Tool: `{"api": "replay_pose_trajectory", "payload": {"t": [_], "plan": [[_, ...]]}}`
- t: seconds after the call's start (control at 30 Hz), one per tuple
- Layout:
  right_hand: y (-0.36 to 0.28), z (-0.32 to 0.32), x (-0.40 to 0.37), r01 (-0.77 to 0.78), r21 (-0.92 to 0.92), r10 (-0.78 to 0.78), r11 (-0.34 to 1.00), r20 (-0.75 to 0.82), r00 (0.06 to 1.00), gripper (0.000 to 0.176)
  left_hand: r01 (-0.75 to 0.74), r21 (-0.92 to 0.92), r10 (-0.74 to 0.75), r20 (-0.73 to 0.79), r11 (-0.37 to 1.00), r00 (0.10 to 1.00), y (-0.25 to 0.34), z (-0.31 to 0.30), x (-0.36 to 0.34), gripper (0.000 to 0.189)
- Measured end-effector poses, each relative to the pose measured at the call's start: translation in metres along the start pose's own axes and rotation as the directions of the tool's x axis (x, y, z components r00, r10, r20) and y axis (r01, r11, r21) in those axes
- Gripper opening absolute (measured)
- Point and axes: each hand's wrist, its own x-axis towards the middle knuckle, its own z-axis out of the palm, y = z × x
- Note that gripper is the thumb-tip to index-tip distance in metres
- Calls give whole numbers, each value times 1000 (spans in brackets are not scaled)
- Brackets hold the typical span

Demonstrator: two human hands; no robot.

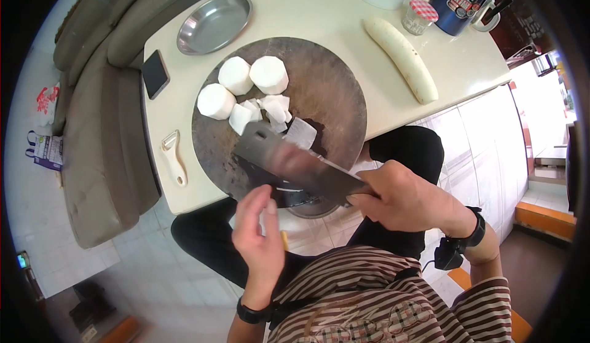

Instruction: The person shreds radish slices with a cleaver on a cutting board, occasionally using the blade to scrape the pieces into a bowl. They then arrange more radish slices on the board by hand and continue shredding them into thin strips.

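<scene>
My right hand point(402, 198) grips the handle of a cleaver point(295, 165), whose blade lies slanted over the near part of the round cutting board point(332, 73). The blade is partly blurred. My left hand point(259, 232) is just in front of the board's near edge, fingers stretched upward, with nothing visible in it. Beyond the blade lie a pile of thin white radish slices point(276, 106) and a flat radish piece point(301, 134). Three thick peeled radish chunks point(235, 76) stand at the board's far left.
A peeler point(173, 159) and a phone point(155, 74) lie left of the board. Behind it sits a metal dish point(215, 23). A whole white radish point(402, 60), a lidded jar point(420, 17) and a blue canister point(458, 2) are at the right. Below the near edge shows a metal container point(313, 210).
</scene>
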Motion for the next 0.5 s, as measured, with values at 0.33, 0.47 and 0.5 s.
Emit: {"api": "replay_pose_trajectory", "payload": {"t": [0.33, 0.47, 0.5], "plan": [[19, -11, -10, -303, 535, 108, 789, 365, 925, 33, 484, -837, -221, 538, -256, 814, -1, -4, 23, 36], [30, -9, -16, -304, 535, 152, 788, 311, 938, 31, 526, -846, -298, 526, -87, 797, 6, -2, 19, 32], [30, -10, -18, -303, 535, 151, 789, 310, 939, 31, 525, -847, -297, 525, -86, 798, 6, -2, 17, 32]]}}
